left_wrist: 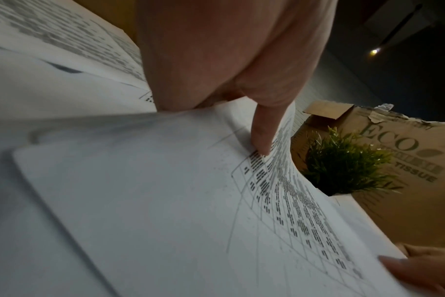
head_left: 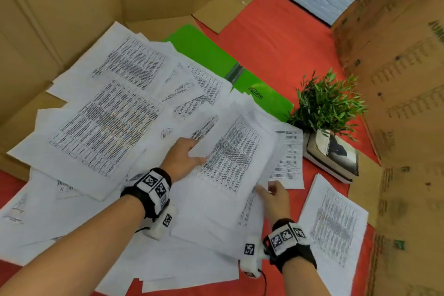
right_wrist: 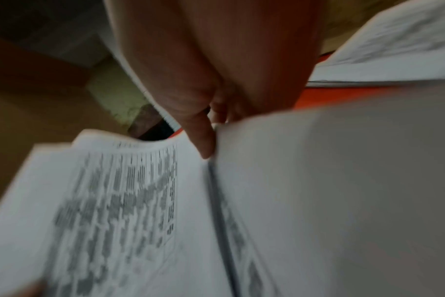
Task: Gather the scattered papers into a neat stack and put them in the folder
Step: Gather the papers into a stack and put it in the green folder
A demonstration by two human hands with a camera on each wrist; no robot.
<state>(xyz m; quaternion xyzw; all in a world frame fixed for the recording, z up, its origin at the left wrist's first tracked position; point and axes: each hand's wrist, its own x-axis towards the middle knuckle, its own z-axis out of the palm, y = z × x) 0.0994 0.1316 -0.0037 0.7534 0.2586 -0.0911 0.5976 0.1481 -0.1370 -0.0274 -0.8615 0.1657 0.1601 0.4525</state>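
Several white printed papers lie scattered and overlapping across the red surface. A green folder lies behind them, partly covered by sheets. My left hand pinches the left edge of a lifted printed sheet, with the thumb on top, as the left wrist view shows. My right hand pinches the lower right corner of the same bunch of sheets; the right wrist view is blurred. A separate small stack of papers lies to the right.
A small potted plant stands on a book just right of the papers. Cardboard boxes wall the left and the right. Bare red surface shows behind the folder.
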